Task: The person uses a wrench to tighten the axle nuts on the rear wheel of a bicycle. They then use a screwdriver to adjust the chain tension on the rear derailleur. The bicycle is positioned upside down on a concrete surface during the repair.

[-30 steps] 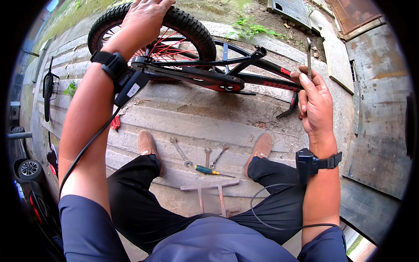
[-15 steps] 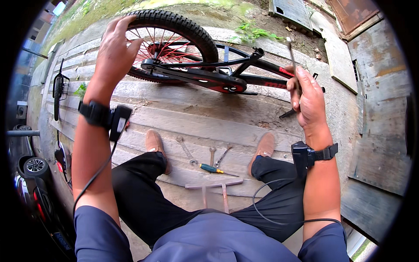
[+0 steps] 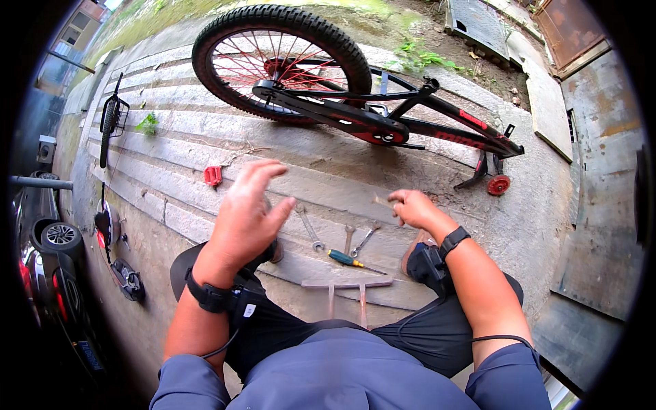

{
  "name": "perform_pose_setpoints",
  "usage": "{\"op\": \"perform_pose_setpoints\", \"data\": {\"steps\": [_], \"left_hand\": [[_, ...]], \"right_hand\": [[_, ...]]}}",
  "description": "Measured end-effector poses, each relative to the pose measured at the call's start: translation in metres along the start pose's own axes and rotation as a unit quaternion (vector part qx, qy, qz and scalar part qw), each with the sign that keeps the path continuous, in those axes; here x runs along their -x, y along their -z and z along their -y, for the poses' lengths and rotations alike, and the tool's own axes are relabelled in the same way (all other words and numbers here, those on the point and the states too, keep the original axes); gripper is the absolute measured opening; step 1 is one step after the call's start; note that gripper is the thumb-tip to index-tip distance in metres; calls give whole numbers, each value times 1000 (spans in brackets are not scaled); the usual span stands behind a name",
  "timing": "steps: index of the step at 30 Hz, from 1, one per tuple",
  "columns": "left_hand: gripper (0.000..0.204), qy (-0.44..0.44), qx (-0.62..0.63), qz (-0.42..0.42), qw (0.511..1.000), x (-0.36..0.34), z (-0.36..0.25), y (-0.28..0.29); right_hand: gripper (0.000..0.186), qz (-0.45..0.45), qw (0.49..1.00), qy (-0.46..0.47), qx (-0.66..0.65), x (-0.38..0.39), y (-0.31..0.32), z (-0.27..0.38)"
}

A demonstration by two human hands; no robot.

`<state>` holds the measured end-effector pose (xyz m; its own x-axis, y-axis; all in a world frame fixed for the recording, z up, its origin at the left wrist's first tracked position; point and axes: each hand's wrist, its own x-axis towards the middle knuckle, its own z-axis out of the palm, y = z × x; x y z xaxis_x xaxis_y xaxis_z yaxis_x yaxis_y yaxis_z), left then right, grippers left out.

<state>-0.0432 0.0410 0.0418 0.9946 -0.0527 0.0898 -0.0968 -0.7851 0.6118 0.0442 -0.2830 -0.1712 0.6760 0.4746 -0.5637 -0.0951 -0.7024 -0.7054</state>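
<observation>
Left hand [image 3: 250,213] spread, right hand [image 3: 414,209] pinching a blurred wrench [image 3: 380,200]: a loose grip could drop it onto the paving [image 3: 321,182].

Daylight washes over long grey concrete strips [image 3: 178,140], and there's green grass [image 3: 147,34] along the far edge! Rust-stained metal sheets [image 3: 601,178] line the right; over left, a dark car [image 3: 65,270] stands parked.

Bicycle [image 3: 328,116] on ground [image 3: 307,162], wrenches [image 3: 349,240] before it, screwdriver [image 3: 345,258] before wrenches
</observation>
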Motion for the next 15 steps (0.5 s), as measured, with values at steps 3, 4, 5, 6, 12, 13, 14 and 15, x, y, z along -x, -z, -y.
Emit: {"op": "perform_pose_setpoints", "data": {"steps": [3,4,5,6,12,13,14,15], "left_hand": [[43,-14,-10,64,998,1,5,2],[44,4,-12,82,997,1,5,5],[44,10,-13,94,995,0,6,7],[44,17,-13,106,994,-1,8,7],[47,10,-23,167,986,-1,15,15],[48,4,-27,172,985,-1,18,13],[48,17,-31,180,983,-1,21,13],[49,30,-35,189,981,-1,22,16]], "right_hand": [[40,33,997,-50,42,-10,-31,-36],[39,45,996,-65,51,-15,-43,-44],[38,36,995,-80,36,-17,-53,-48],[37,27,995,-97,22,-18,-62,-53],[36,-20,998,-53,-8,-43,-95,-62],[36,-39,997,-55,-35,-49,-99,-63],[37,-57,995,-60,-60,-52,-102,-60],[38,-53,993,-71,-76,-55,-103,-57]]}}
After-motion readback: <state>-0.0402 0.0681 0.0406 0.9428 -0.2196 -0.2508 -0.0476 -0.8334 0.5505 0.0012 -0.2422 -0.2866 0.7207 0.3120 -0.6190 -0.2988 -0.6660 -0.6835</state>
